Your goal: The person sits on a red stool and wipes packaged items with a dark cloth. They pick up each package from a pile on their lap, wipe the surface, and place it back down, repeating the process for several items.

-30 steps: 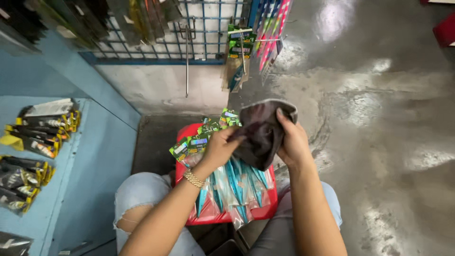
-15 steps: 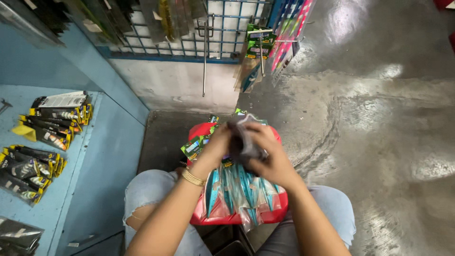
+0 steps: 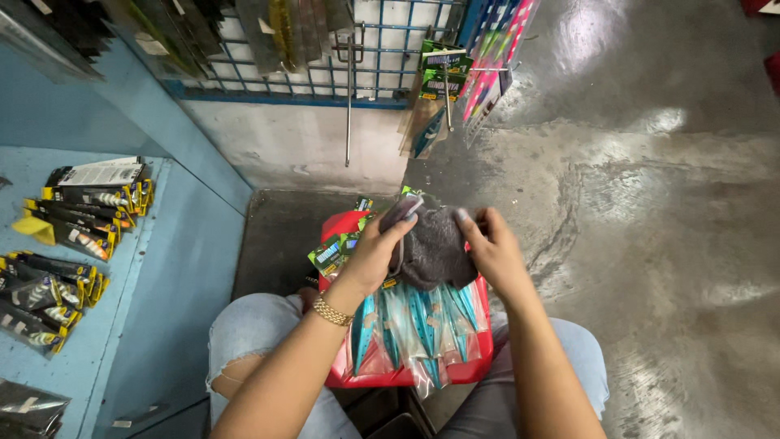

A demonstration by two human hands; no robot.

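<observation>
Person seated, knees in torn light-blue jeans (image 3: 244,341) at the near edge of the view, just below the red basket (image 3: 471,370).

Red basket rests at the lap, between the knees. It holds clear-wrapped packets with teal blades or tools (image 3: 414,321) fanned toward the near rim, and green-labelled packets (image 3: 333,252) at its far left corner.

Left hand (image 3: 375,254) over the far left part of the basket, gold bracelet (image 3: 331,310) at the wrist. Its fingers (image 3: 404,218) curl around the left edge of a dark grey cloth (image 3: 435,248), thumb side hidden. A slim pale packet seems to be pinched under those fingers along with the cloth; view too cramped to be sure.

Right hand (image 3: 491,248) at the cloth's right edge, fingers bent and closed on the fabric, fingertip raised at the top. Cloth is bunched between both hands, held just above the basket's far half, touching the packets below.

Left of the basket: pale blue shelf (image 3: 106,325) with rows of black-and-yellow carded packets (image 3: 89,211).

Beyond the basket: dark mat (image 3: 284,228) on the floor, then a whitish wall base. Above that, a blue wire rack (image 3: 325,77) with hanging packets, green ones (image 3: 443,69) and pink ones (image 3: 496,57) to its right. Wet-looking grey concrete floor (image 3: 650,203) spreads right of the basket.
</observation>
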